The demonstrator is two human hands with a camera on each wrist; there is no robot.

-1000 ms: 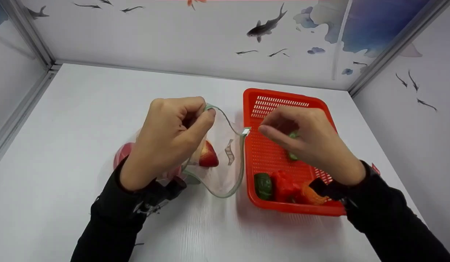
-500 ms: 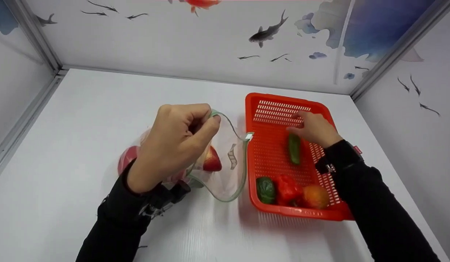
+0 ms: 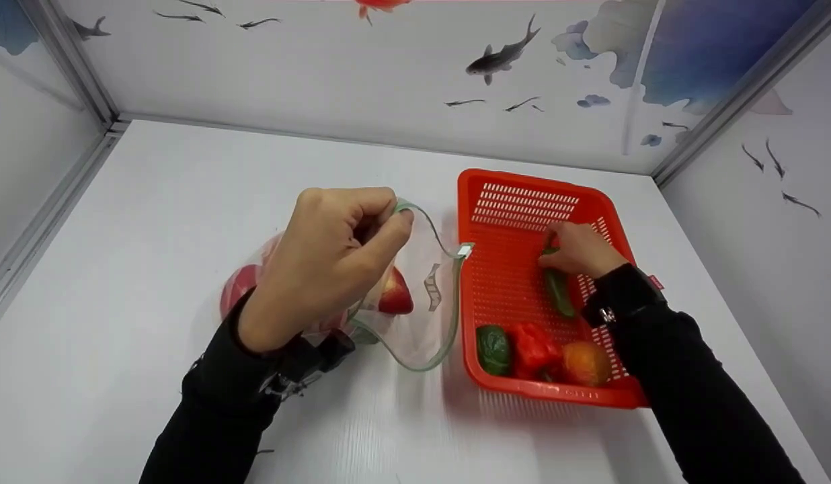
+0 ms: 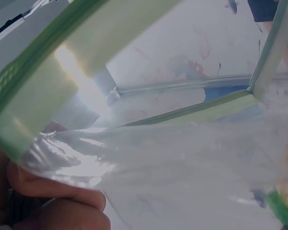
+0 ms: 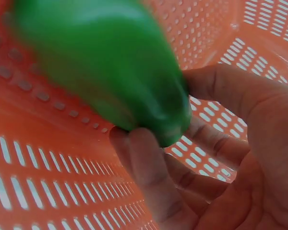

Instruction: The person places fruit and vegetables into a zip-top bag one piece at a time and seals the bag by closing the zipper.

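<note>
Right hand: pinches one end of the green vegetable, digits on opposite sides of it.
Green vegetable: smooth, glossy; held end rounded and darker, other end blurred, running out of view at top left.
Basket: orange-red, behind both; long slots lower left, shorter ones at right, pale through them.

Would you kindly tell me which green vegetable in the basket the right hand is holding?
The long green vegetable; the shorter-looking green vegetable lies untouched beside the red pepper.
</note>
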